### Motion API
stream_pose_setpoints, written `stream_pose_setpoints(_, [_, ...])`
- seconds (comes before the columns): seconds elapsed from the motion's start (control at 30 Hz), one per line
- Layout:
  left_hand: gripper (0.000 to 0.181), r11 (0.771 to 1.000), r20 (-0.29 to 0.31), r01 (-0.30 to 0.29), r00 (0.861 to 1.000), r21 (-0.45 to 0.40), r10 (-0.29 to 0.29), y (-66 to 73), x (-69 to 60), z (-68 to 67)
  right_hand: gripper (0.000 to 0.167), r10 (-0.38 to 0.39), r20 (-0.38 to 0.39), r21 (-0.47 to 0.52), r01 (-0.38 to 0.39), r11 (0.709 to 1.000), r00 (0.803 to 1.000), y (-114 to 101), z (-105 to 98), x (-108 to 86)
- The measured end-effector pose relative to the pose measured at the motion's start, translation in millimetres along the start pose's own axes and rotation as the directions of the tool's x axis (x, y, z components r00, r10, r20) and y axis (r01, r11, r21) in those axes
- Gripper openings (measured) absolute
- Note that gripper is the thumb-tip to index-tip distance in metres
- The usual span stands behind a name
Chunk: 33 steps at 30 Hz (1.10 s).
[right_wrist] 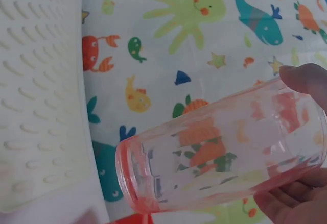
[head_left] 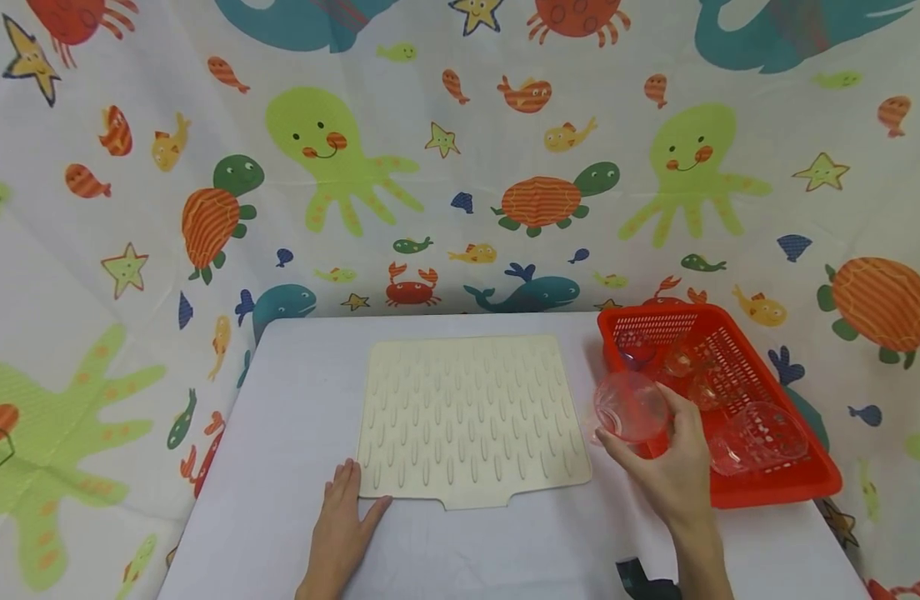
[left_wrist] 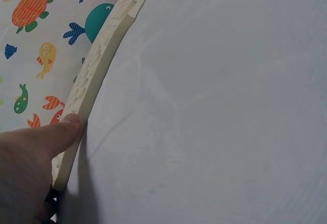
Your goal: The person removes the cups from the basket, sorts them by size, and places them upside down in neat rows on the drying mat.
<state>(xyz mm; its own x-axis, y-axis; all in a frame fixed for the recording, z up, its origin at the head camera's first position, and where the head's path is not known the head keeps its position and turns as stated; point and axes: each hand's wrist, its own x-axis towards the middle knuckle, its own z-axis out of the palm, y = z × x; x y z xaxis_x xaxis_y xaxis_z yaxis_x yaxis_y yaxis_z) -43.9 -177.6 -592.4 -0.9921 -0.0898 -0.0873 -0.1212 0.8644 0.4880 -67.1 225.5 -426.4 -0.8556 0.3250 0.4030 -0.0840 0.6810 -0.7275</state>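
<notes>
A cream drying mat (head_left: 475, 417) with raised oval ridges lies on the white table. My left hand (head_left: 340, 525) rests at its front left corner, fingers straight along the left edge and thumb against the front edge. In the left wrist view the thumb of the left hand (left_wrist: 36, 147) touches the mat's edge (left_wrist: 97, 76); the other fingers are mostly hidden. To the right of the mat, my right hand (head_left: 673, 467) grips a clear pinkish plastic tumbler (head_left: 631, 407). The right wrist view has this tumbler (right_wrist: 219, 152) tilted sideways between thumb and fingers.
A red plastic basket (head_left: 812, 467) stands at the table's right side. Inside it are a clear tumbler (head_left: 760, 435), a purplish glass-like item (head_left: 635, 348) and amber clear pieces (head_left: 681, 360). A curtain with sea animals (head_left: 445, 192) hangs behind the table. A black strap (head_left: 643, 583) shows near the right wrist.
</notes>
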Motion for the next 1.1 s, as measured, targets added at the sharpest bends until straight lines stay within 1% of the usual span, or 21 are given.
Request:
stream_pose_setpoints(0.2, [0.089, 1.000, 0.010, 0.008, 1.000, 0.001, -0.008, -0.6, 1.5, 1.3, 0.094, -0.076, 0.043, 0.037, 0.074, 0.997, 0.996, -2.3, 12.3, -4.9])
stream_pose_setpoints(0.3, [0.089, 1.000, 0.012, 0.011, 1.000, -0.003, -0.011, -0.8, 1.8, 1.6, 0.095, -0.102, 0.083, 0.050, 0.098, 0.994, 0.991, -3.3, 18.1, -7.2])
stream_pose_setpoints(0.53, [0.089, 1.000, 0.023, 0.025, 0.999, 0.002, -0.025, 0.8, 2.3, -0.6, 0.093, -0.118, 0.175, 0.086, 0.104, 0.991, 0.977, -8.2, 33.3, -13.9])
stream_pose_setpoints(0.63, [0.089, 1.000, 0.020, 0.025, 0.999, 0.005, -0.025, 2.3, 1.9, -2.1, 0.092, -0.123, 0.225, 0.103, 0.102, 0.989, 0.967, -11.0, 40.2, -17.8])
stream_pose_setpoints(0.73, [0.088, 1.000, 0.020, 0.027, 0.999, 0.000, -0.027, 3.9, 1.0, -2.5, 0.092, -0.129, 0.276, 0.121, 0.099, 0.988, 0.952, -13.0, 46.1, -21.6])
stream_pose_setpoints(0.8, [0.088, 1.000, 0.021, 0.027, 0.999, -0.004, -0.027, 4.7, 0.7, -2.3, 0.093, -0.146, 0.303, 0.137, 0.109, 0.985, 0.942, -14.4, 50.1, -23.8])
stream_pose_setpoints(0.97, [0.088, 1.000, 0.017, 0.023, 1.000, -0.002, -0.023, 5.1, 0.4, -0.2, 0.092, -0.202, 0.348, 0.204, 0.136, 0.970, 0.916, -16.7, 60.0, -28.9])
stream_pose_setpoints(1.1, [0.089, 1.000, 0.016, 0.027, 1.000, -0.008, -0.027, 5.6, -0.5, 1.1, 0.090, -0.220, 0.383, 0.225, 0.140, 0.964, 0.897, -19.9, 66.5, -32.9])
